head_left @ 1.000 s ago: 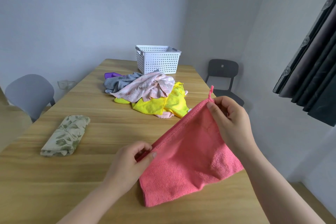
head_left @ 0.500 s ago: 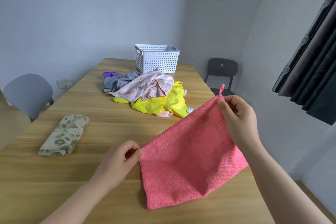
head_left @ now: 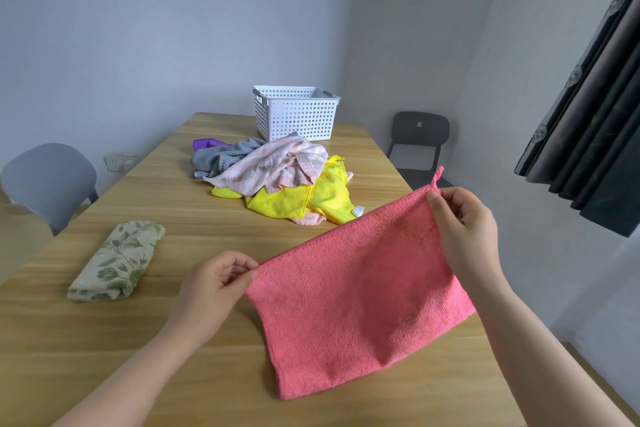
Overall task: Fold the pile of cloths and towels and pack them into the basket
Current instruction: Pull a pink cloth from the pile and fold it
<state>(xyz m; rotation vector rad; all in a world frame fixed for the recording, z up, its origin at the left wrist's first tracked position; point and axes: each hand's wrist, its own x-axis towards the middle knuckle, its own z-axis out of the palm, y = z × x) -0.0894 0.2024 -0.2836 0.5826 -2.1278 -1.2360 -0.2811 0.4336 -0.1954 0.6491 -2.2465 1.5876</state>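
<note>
The left hand (head_left: 216,282) and right hand (head_left: 462,224) are each pinching a top corner of the pink cloth (head_left: 353,291), stretching it taut (likely to square it for folding) while its lower edge is resting on the surface (head_left: 194,229); the basket (head_left: 296,113) is standing well apart.

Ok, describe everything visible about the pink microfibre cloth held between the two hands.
The pink rectangular cloth looks like fuzzy microfibre with a hemmed edge and a small hanging loop at its upper right corner. It is spread open, its top edge taut and slanting up to the right. The left hand pinches the upper left corner; the right hand pinches the upper right corner just below the loop. Its lower edge rests on the light wooden table.
</note>
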